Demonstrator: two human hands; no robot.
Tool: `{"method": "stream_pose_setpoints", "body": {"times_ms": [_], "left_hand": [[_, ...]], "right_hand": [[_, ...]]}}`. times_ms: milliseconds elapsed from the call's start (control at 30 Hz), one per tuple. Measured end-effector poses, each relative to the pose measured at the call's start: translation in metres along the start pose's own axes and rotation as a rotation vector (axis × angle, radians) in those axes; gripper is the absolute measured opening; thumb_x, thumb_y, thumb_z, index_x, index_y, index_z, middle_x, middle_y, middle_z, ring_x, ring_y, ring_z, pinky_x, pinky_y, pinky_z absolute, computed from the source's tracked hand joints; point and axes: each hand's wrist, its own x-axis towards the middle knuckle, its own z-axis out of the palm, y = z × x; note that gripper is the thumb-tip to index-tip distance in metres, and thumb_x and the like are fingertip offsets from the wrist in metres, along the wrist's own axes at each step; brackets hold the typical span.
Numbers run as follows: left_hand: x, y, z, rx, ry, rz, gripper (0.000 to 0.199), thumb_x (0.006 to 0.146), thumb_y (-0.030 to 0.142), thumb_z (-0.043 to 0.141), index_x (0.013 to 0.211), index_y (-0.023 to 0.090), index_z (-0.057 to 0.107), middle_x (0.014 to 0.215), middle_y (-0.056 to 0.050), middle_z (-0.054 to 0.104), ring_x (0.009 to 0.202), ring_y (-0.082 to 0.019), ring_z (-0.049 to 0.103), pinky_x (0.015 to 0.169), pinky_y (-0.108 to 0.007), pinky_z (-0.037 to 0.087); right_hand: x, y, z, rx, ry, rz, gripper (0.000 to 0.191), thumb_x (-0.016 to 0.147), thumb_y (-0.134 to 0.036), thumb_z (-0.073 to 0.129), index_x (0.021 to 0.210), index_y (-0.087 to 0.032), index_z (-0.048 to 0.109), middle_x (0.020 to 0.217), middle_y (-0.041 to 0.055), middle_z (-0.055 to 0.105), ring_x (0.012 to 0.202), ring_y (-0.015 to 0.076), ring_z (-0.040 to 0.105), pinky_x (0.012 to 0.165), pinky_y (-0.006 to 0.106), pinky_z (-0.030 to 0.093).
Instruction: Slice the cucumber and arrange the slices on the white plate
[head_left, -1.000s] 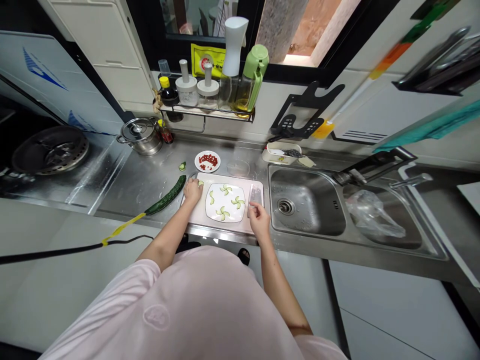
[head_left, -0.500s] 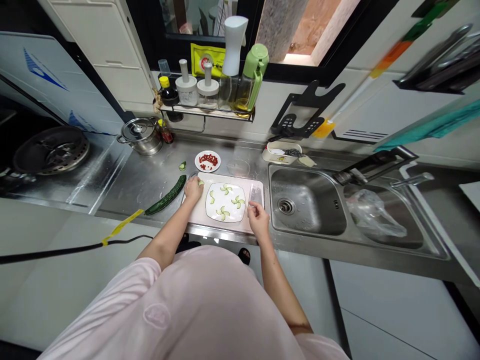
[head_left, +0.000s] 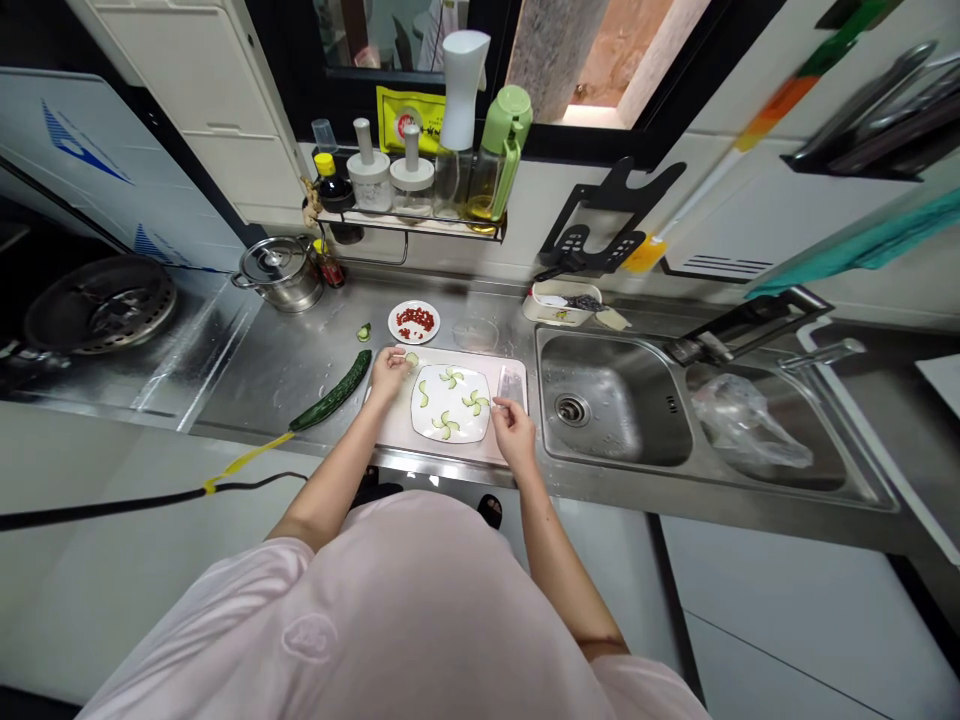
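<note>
A white square plate [head_left: 442, 402] lies on a pale pink cutting board [head_left: 397, 435]. Thin cucumber slices [head_left: 446, 427] sit on it in several groups, most fanned like pinwheels. Over the board's left back corner, my left hand [head_left: 387, 376] is closed with a round cucumber slice [head_left: 412, 359] at its fingertips. My right hand [head_left: 514, 430] is beside the plate's right edge, thumb and finger pinched; whatever is between them is too small to make out. Behind that hand, a shiny flat piece [head_left: 512, 383] lies on the board. Left of the board rests a long cucumber [head_left: 331, 392].
Behind the board stand a small plate of chopped red pieces [head_left: 405, 308] and a clear bowl [head_left: 477, 336]. A cucumber end [head_left: 364, 332] lies nearby. On the right is a double sink [head_left: 615, 400]; a lidded pot [head_left: 279, 272] and a pan [head_left: 101, 300] are on the left.
My left hand has lifted slightly and turned, bringing the cucumber slice up and right toward the board's back edge. My right hand has shifted a little left, closer to the plate.
</note>
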Motion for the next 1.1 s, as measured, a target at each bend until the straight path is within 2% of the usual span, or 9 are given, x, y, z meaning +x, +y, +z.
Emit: {"method": "stream_pose_setpoints", "body": {"times_ms": [133,333,433,567,700,833,967,1033,1100], "left_hand": [[-0.027,0.046,-0.002,-0.364,-0.090,0.067,0.035,0.062,0.022,0.070,0.093,0.018,0.054,0.072,0.004,0.059,0.070,-0.009,0.060,0.076,-0.024,0.046],[-0.064,0.095,-0.005,-0.450,-0.185,0.105,0.040,0.060,0.025,0.077,0.094,0.019,0.056,0.073,0.003,0.061,0.069,-0.009,0.059,0.073,-0.023,0.045],[-0.075,0.105,-0.006,-0.440,-0.218,0.127,0.040,0.061,0.025,0.077,0.095,0.019,0.056,0.074,0.003,0.061,0.069,-0.009,0.059,0.071,-0.022,0.045],[-0.083,0.112,-0.008,-0.420,-0.261,0.164,0.040,0.064,0.025,0.076,0.098,0.020,0.056,0.076,0.003,0.062,0.069,-0.008,0.059,0.071,-0.021,0.044],[-0.087,0.117,-0.008,-0.414,-0.274,0.159,0.040,0.065,0.025,0.076,0.098,0.021,0.055,0.074,0.003,0.062,0.070,-0.009,0.058,0.070,-0.021,0.044],[-0.089,0.116,-0.008,-0.433,-0.279,0.125,0.044,0.063,0.027,0.077,0.101,0.021,0.055,0.077,0.002,0.063,0.071,-0.009,0.059,0.070,-0.021,0.044],[-0.088,0.110,-0.006,-0.584,-0.280,-0.023,0.037,0.074,0.039,0.066,0.106,0.024,0.055,0.091,0.000,0.064,0.072,-0.009,0.059,0.063,-0.021,0.044],[-0.088,0.107,-0.003,-0.671,-0.367,-0.210,0.034,0.080,0.049,0.056,0.102,0.023,0.057,0.089,-0.002,0.065,0.068,-0.010,0.059,0.057,-0.022,0.043],[-0.090,0.104,0.000,-0.742,-0.526,-0.418,0.039,0.081,0.056,0.050,0.094,0.021,0.059,0.082,-0.004,0.064,0.062,-0.012,0.057,0.052,-0.024,0.042]], "right_hand": [[0.015,-0.027,0.006,0.066,0.002,-0.052,0.031,0.080,-0.037,0.054,0.099,-0.016,0.066,0.068,-0.0008,0.056,0.060,0.0125,0.049,0.060,0.025,0.042],[0.036,-0.086,0.011,0.147,-0.001,-0.182,0.028,0.082,-0.037,0.054,0.100,-0.018,0.065,0.082,0.0033,0.063,0.071,0.0138,0.055,0.063,0.025,0.044],[0.043,-0.112,0.010,0.172,-0.038,-0.252,0.027,0.084,-0.037,0.054,0.100,-0.019,0.065,0.087,0.0041,0.064,0.078,0.0151,0.057,0.065,0.025,0.044],[0.049,-0.137,0.010,0.153,-0.180,-0.400,0.019,0.084,-0.036,0.056,0.093,-0.021,0.066,0.093,0.0032,0.065,0.088,0.0166,0.058,0.069,0.027,0.044],[0.049,-0.144,0.018,0.094,-0.255,-0.487,0.014,0.085,-0.034,0.058,0.084,-0.022,0.065,0.090,0.0019,0.065,0.091,0.0177,0.056,0.083,0.032,0.042],[0.048,-0.143,0.026,0.127,-0.260,-0.464,0.016,0.086,-0.034,0.057,0.077,-0.022,0.063,0.086,0.0013,0.065,0.090,0.0175,0.056,0.085,0.034,0.040],[0.048,-0.146,0.027,0.217,-0.228,-0.403,0.021,0.085,-0.037,0.056,0.073,-0.021,0.062,0.085,0.0019,0.065,0.090,0.0169,0.056,0.079,0.030,0.042],[0.048,-0.149,0.026,0.258,-0.205,-0.381,0.022,0.085,-0.037,0.056,0.072,-0.021,0.061,0.085,0.0021,0.065,0.090,0.0168,0.056,0.077,0.030,0.042],[0.049,-0.152,0.026,0.282,-0.192,-0.368,0.023,0.084,-0.038,0.057,0.070,-0.020,0.061,0.084,0.0024,0.065,0.089,0.0169,0.057,0.077,0.030,0.043]]}}
